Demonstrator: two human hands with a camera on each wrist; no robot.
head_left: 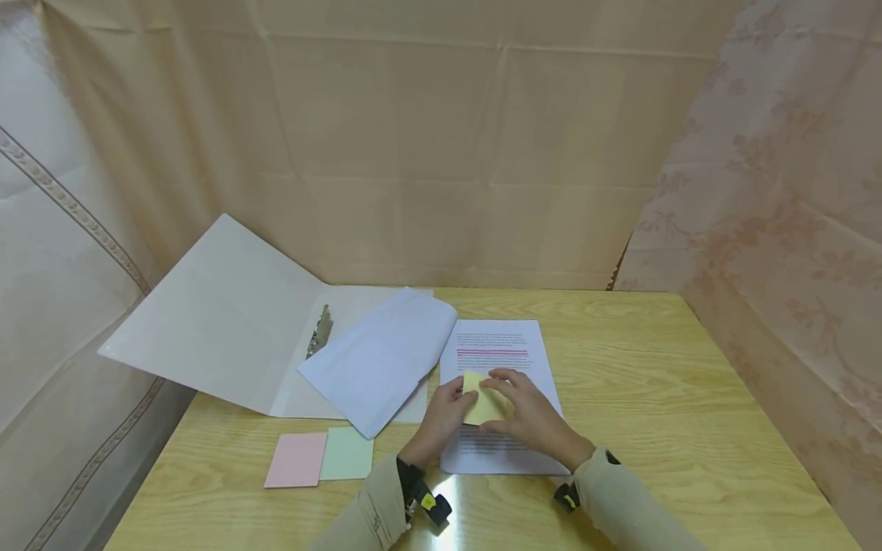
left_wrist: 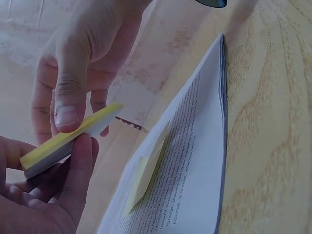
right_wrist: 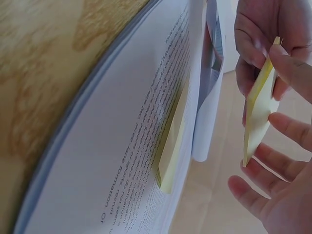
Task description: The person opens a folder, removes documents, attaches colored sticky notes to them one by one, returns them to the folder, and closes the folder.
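Just above a printed sheet [head_left: 503, 451], my left hand [head_left: 441, 419] holds a yellow sticky note pad [head_left: 477, 412] by its left side. My right hand [head_left: 534, 417] is at the pad's other end, its thumb and a fingertip curved against it. In the left wrist view the pad [left_wrist: 63, 144] is tilted, with the right thumb on its edge. Below it, a yellow sticky note [left_wrist: 146, 178] with a bent-up part lies on the printed text; the right wrist view shows this note [right_wrist: 174, 146] too.
To the left lies an open white folder [head_left: 213, 321] with a metal clip [head_left: 319, 333]. White sheets [head_left: 393, 360] lie askew across it, one edge curling. A pink sticky note pad [head_left: 296, 461] and a green sticky note pad [head_left: 347, 455] rest at the front left of the wooden table [head_left: 689, 428].
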